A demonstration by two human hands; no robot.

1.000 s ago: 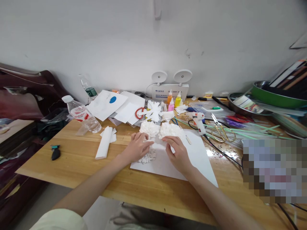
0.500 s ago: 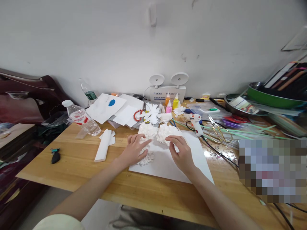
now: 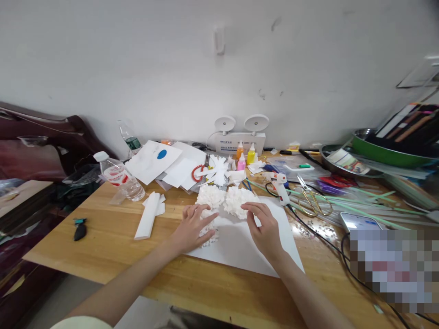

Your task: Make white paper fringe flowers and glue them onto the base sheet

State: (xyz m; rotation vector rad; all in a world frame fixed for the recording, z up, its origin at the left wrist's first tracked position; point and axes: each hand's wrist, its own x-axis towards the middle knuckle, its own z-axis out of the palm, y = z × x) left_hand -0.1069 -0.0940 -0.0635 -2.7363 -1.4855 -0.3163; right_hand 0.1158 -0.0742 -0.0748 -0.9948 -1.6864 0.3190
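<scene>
Three ruffled white paper clumps lie on a white sheet (image 3: 236,246): one at the back left (image 3: 210,195), one at the back right (image 3: 236,201), and a third (image 3: 211,236) nearer the front, partly covered by my left hand (image 3: 196,228). The fingers of that hand are spread over the left clumps, and nothing is held in them. My right hand (image 3: 263,225) is beside the right clump, thumb and fingers apart and holding nothing. Its fingertips are close to the clump's edge; whether they touch it I cannot tell.
Behind the clumps are cut white paper (image 3: 216,170), red-handled scissors (image 3: 198,173) and paint bottles (image 3: 241,162). To the right are a glue gun (image 3: 281,187), gold scissors (image 3: 313,202) and a black cable. A water bottle (image 3: 125,180) and folded paper (image 3: 147,217) stand and lie at left.
The view has tilted slightly upward, so the table appears lower. My right hand has shifted a little away from the right clump. My left hand has hardly changed.
</scene>
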